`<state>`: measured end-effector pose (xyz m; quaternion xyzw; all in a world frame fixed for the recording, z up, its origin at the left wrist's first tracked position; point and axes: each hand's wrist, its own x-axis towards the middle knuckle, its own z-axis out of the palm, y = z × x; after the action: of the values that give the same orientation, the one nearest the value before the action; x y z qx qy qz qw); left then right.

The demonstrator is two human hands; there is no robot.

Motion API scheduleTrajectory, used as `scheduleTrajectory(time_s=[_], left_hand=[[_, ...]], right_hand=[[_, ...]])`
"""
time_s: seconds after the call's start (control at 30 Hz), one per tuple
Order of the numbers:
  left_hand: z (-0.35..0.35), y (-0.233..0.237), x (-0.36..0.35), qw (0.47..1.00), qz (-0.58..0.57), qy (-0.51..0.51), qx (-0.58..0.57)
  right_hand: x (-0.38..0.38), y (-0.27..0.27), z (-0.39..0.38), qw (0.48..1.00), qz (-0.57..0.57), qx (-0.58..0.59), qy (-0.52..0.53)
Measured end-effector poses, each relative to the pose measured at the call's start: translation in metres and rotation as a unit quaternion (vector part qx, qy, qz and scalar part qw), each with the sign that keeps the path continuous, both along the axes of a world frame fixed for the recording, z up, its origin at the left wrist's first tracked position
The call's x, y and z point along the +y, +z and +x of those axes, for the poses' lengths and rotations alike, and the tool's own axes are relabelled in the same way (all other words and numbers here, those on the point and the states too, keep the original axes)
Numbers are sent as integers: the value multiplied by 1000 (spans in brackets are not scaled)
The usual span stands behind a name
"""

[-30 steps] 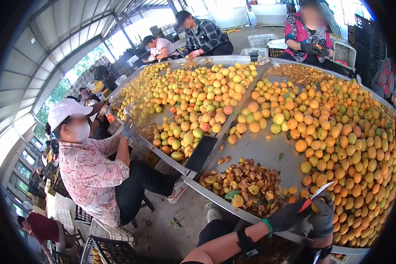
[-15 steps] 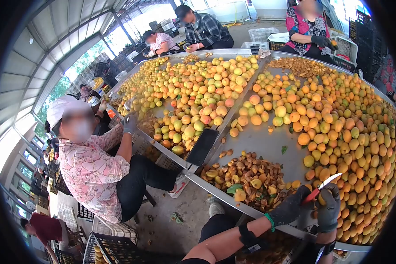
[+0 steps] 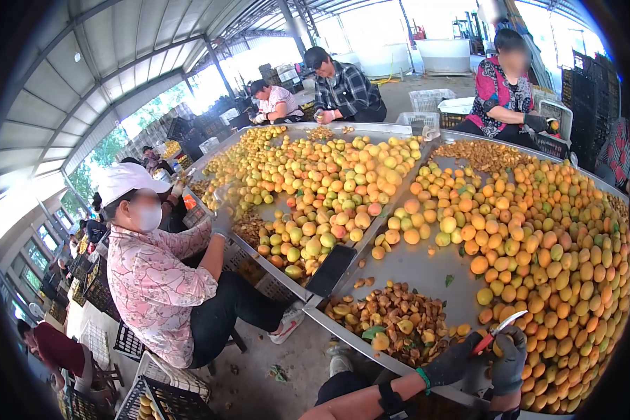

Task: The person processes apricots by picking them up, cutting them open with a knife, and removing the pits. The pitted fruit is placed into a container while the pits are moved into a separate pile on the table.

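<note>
My left hand (image 3: 453, 361), in a dark glove with a green band at the wrist, is closed around the red handle of a curved knife (image 3: 502, 325). The blade points up and to the right, passing over my right hand (image 3: 509, 364). That hand, also gloved, is closed on an apricot (image 3: 497, 348), of which only a small yellow part shows between the fingers. Both hands are close together above the near edge of the metal table. Beside them lies a heap of brownish apricot pieces (image 3: 406, 318), and whole apricots (image 3: 560, 273) cover the table to the right.
A raised metal divider (image 3: 392, 199) splits the sorting table. A black phone (image 3: 331, 271) lies by it. At left sits a person in a pink floral shirt (image 3: 157, 273); other people work along the far side. Black crates (image 3: 168, 399) stand on the floor at lower left.
The view has tipped upward, so the table and my hands appear lower. My left hand still grips the knife and my right hand the apricot. The pink-shirted person's head has turned.
</note>
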<state>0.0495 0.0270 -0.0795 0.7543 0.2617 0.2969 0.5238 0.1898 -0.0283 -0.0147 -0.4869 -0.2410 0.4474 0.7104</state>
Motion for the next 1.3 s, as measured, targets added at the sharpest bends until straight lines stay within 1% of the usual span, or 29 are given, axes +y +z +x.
scheduleTrajectory(time_s=[0.03,0.1,0.13,0.17,0.2,0.23,0.3,0.33,0.4,0.43,0.5,0.57,0.63,0.67,0.7,0.73,0.8,0.9,0.97,1.0,1.13,1.2,1.23,1.27,1.3], left_hand=[[-2,2,2,1000,-2,1,1],[-4,4,2,999,41,-4,33],[-7,17,3,999,33,-4,34],[-9,30,1,999,16,1,43],[-11,37,-2,999,2,5,50],[-10,32,-3,999,-2,7,50],[-8,21,-3,999,25,23,41],[-8,25,-1,999,25,24,40],[-8,31,1,997,-15,-12,79],[-7,24,0,997,-17,-12,79],[-3,6,-3,998,26,5,63],[-3,7,-2,998,15,-4,53],[-4,6,-4,999,4,-14,45],[-3,6,-5,1000,4,3,17],[-2,6,-5,1000,4,21,-12],[-3,12,-5,1000,4,22,-12],[-5,25,-4,999,-34,3,24],[-7,21,-3,998,-37,-25,40],[-4,9,-4,998,-40,-21,31],[-1,2,-1,999,-47,-18,20],[4,-19,1,998,-35,-15,57],[4,-31,-2,999,39,2,13],[2,-25,-4,999,32,3,13],[0,-10,-5,999,10,-3,36],[-1,3,-4,998,-8,-10,59]], right_hand=[[1,2,-1,1000,-2,1,1],[-1,7,-4,1000,-10,-24,-5],[1,4,-6,1000,1,-25,-17],[0,4,-7,1000,-8,-24,-14],[0,5,-7,1000,8,-12,-7],[0,5,-7,1000,26,0,0],[0,3,-7,1000,15,0,1],[1,2,-7,1000,7,1,-1],[1,0,-5,1000,-4,2,-2],[2,-1,-5,1000,4,-2,2],[0,3,-5,1000,10,-5,6],[-4,19,-7,998,-18,-32,56],[-5,15,-5,998,-19,-25,60],[-5,14,-4,997,-18,-21,66],[-5,13,-3,997,-18,-21,67],[-5,13,-3,997,-16,-15,68],[-5,12,-3,997,-14,-9,70],[-4,5,-3,999,-16,-30,42],[0,0,-3,999,-28,-37,26],[-2,9,-4,999,-32,13,32],[0,-3,0,999,-9,-29,18],[-4,-1,0,999,-25,-24,22],[-2,3,-2,999,-32,-19,26],[-1,7,-9,1000,-9,-4,4],[-1,7,-8,1000,-11,-5,5]])
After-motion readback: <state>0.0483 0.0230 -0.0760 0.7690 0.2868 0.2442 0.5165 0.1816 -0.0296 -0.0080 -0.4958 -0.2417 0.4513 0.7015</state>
